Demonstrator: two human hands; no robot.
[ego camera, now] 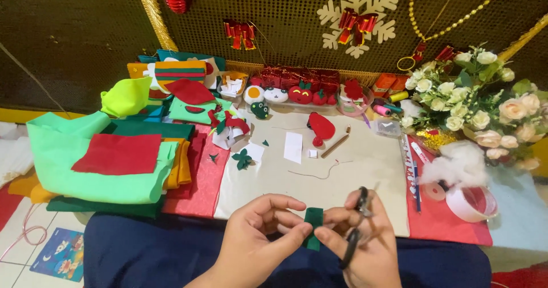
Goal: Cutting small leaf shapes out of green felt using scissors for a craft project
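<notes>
We are holding a small dark green felt piece point(313, 219) between our two hands, low in the view and just above our dark blue lap. Its long axis is running up and down the picture, the upper end pointing away from us toward the beige work mat point(365, 168), the lower end tucked behind our fingers. It is looking like a narrow rectangular strip, flat and matte, with a straight top edge; its lower edge is hidden.

Our left hand point(257, 236) is pinching the strip's left side between thumb and forefinger, the other fingers loosely curled. Our right hand point(371, 236) is touching the strip's right side with thumb and fingertips while also keeping one pair of black-handled scissors point(357, 225) looped on its fingers; the blades are blurred, so we cannot tell whether they are parted.

On the mat we are counting one red felt shape point(321, 127), one white paper slip point(293, 147), one wooden stick point(335, 146) and one loose thread point(319, 174). To the left, one stack of folded felt sheets point(108, 162) is lying, with a red sheet on top. To the right, one bouquet of pale roses point(474, 105), one tuft of white stuffing point(459, 162) and one roll of tape point(471, 202) are sitting.
</notes>
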